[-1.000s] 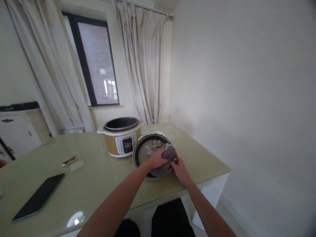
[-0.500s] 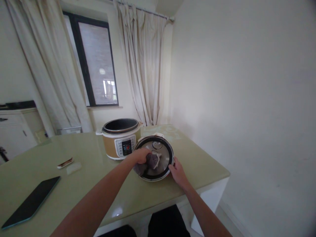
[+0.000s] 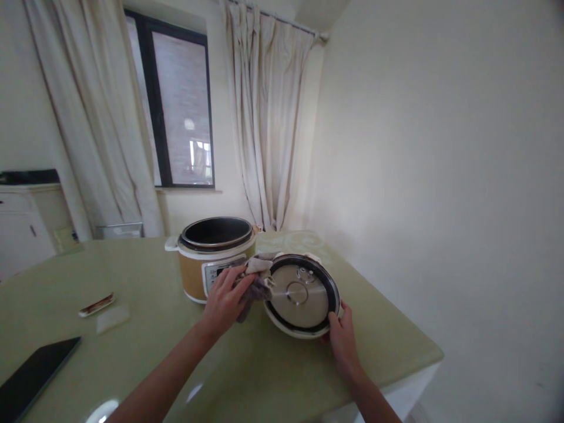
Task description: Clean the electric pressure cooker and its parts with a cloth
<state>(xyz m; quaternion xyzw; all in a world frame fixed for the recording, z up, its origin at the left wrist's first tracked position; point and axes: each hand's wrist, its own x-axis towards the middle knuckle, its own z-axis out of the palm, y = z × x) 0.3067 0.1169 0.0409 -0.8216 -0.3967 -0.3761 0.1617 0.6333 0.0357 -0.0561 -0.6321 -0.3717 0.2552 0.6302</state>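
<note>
A round pressure cooker lid (image 3: 296, 294) is tilted up with its metal inner side and black sealing ring toward me. My right hand (image 3: 342, 335) grips its lower right rim, thumb on the inner edge. In my left hand (image 3: 224, 302) is a crumpled grey cloth (image 3: 258, 281), held at the lid's upper left edge; whether it touches the rim I cannot tell. Just behind stands the electric pressure cooker (image 3: 191, 270), white and gold-brown, uncovered, its dark inner pot showing. My left hand and the cloth hide part of its control panel.
On the green table (image 3: 154, 358) lie a small narrow dish-like piece (image 3: 97, 305) and a whitish flat piece (image 3: 113, 318). A dark tablet-like slab (image 3: 37, 376) is at the near left. The table's right edge runs close to the wall (image 3: 440, 176).
My left hand and the cloth have moved off the lid's middle to its upper left edge. The lid now shows its bare centre, still held by my right hand. The view has shifted somewhat.
</note>
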